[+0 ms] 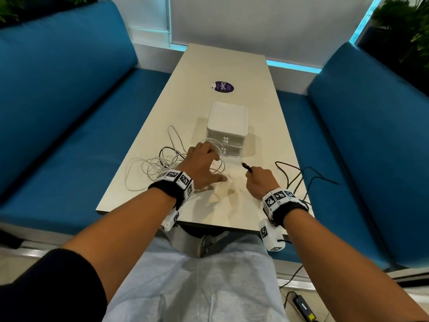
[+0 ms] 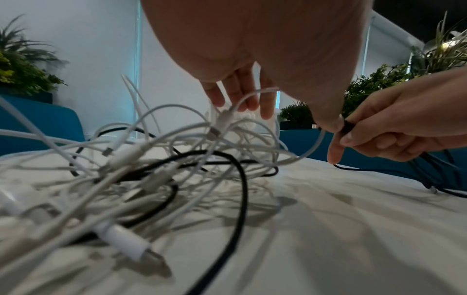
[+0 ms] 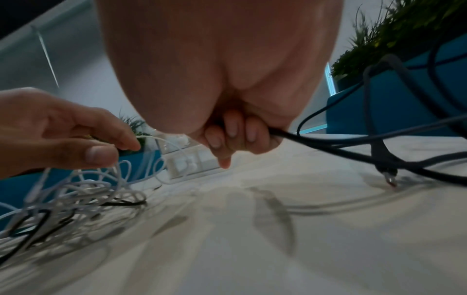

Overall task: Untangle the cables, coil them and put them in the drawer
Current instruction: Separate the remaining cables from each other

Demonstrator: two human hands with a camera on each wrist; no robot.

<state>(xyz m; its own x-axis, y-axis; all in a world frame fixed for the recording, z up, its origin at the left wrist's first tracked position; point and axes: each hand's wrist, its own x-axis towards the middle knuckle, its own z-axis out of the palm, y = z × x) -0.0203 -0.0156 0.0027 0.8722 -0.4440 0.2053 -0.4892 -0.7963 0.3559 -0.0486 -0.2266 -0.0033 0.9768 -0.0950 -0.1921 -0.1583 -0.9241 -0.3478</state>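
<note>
A tangle of white cables with a black one threaded through it lies on the pale table, left of centre. My left hand hovers over the tangle's right side with fingers spread, and a white loop crosses in front of its fingers. My right hand grips a separate black cable close to its plug, fingers curled round it. The rest of that cable trails right over the table edge. Behind the hands is the white two-drawer unit, both drawers closed.
Blue cushioned benches flank the table on both sides. A purple round sticker lies beyond the drawer unit. The table's near edge is just under my wrists. A black power adapter lies on the floor at lower right.
</note>
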